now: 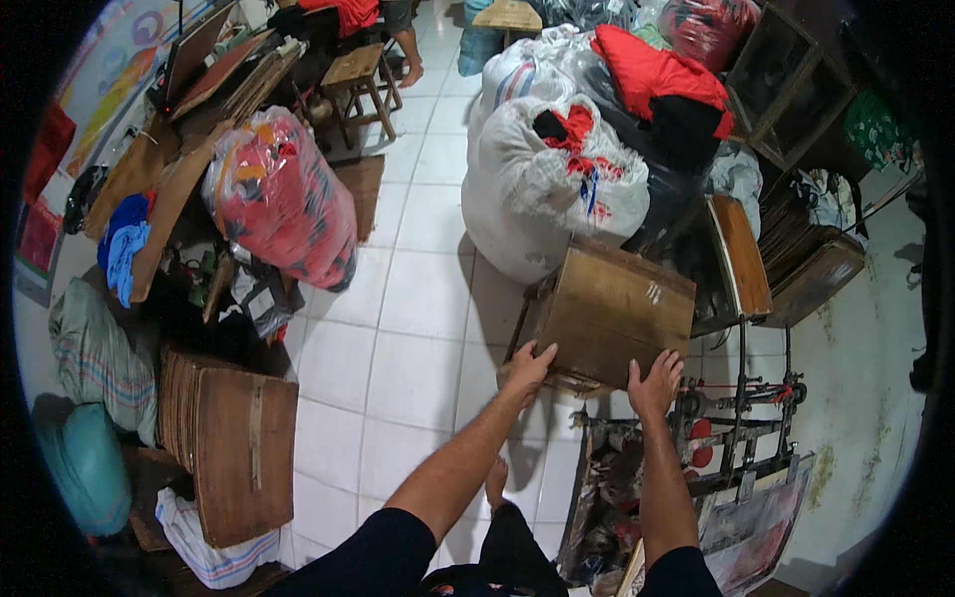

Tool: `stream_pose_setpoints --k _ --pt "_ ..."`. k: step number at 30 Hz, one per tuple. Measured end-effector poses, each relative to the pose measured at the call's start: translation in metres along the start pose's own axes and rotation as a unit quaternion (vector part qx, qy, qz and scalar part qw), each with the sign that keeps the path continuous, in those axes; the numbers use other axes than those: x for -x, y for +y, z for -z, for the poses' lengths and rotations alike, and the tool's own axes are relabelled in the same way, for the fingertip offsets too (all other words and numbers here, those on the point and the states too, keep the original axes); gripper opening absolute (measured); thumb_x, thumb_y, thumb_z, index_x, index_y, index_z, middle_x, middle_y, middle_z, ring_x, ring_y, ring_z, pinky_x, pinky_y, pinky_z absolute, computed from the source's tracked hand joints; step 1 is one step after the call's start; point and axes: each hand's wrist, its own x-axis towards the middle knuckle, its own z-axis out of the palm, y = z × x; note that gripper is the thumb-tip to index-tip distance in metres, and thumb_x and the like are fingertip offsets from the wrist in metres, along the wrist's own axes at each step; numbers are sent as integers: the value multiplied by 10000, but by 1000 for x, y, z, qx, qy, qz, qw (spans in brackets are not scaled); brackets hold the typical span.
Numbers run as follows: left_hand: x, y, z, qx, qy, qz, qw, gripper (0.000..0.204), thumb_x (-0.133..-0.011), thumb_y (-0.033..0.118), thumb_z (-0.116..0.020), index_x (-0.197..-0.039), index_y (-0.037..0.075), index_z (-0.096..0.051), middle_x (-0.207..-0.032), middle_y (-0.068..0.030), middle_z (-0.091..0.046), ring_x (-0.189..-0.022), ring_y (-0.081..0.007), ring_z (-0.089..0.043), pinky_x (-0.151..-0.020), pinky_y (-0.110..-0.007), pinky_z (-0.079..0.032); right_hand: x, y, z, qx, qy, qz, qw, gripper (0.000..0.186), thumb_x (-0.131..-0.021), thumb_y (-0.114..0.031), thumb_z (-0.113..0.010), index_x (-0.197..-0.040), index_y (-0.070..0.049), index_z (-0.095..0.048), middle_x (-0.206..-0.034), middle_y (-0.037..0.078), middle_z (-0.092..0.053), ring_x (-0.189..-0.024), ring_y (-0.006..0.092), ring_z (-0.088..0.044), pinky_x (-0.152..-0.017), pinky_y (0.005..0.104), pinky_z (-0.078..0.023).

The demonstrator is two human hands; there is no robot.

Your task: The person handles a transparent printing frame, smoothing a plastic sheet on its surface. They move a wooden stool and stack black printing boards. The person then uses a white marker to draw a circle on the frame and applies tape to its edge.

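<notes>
A brown wooden board (619, 316) lies in front of me at right of centre, on top of what looks like a stack of similar boards. My left hand (527, 372) grips its near left corner, with fingertips over the edge. Along the near right edge, my right hand (655, 384) has hold of the same board, thumb and fingers spread over the rim. Its underside and what supports it are mostly hidden.
White sacks (547, 189) stuffed with cloth stand just beyond the board. A metal-framed machine (741, 428) is at the right by the wall. At left are a clear bag of red cloth (281, 199), stacked brown boards (244, 453) and a wooden stool (356, 80). Another person's leg (408, 50) shows far off.
</notes>
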Motion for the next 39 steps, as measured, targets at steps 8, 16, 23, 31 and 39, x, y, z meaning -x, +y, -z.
stream_pose_setpoints --k 8,16,23,31,39 --pt "8 -53 32 8 108 28 994 475 -948 197 -715 -1301 -81 -559 -1166 -138 -673 -1015 -228 -637 -871 -361 -529 36 2 10 -117 -59 -3 991 802 -977 -530 -564 -1588 -89 -291 -1679 151 -153 -1555 353 -73 -1232 537 -130" --pt "109 -38 176 -33 80 14 996 350 -940 122 -694 -1236 -41 -602 -1092 -128 -656 -982 -240 -643 -881 -369 -534 124 -13 -83 -331 -64 -46 940 1052 -874 -414 -781 -1636 -172 -97 -1632 209 -247 -1492 427 -236 -1176 590 -273" --pt "145 -54 340 47 45 63 996 391 -955 155 -681 -1283 -37 -588 -1136 -128 -681 -1021 -224 -646 -868 -354 -543 227 -120 -117 -338 -82 -12 937 983 -887 -234 -771 -1615 -55 -135 -1569 264 -345 -1422 388 -392 -1130 458 -376" --pt "178 21 461 74 100 144 982 468 -982 122 -651 -1382 -45 -471 -1226 -167 -631 -1047 -248 -654 -839 -375 -588 245 -246 -126 -426 -117 42 896 812 -853 -173 -752 -1542 -14 -352 -1336 182 -632 -1204 280 -614 -1037 375 -461" --pt "141 58 518 -168 -14 126 978 518 -935 181 -729 -1343 -49 -509 -1143 -148 -670 -1038 -219 -650 -852 -350 -564 136 -384 -86 -177 120 328 920 811 -848 -429 -745 -1461 3 -438 -1392 249 -507 -1309 420 -453 -1094 489 -382"
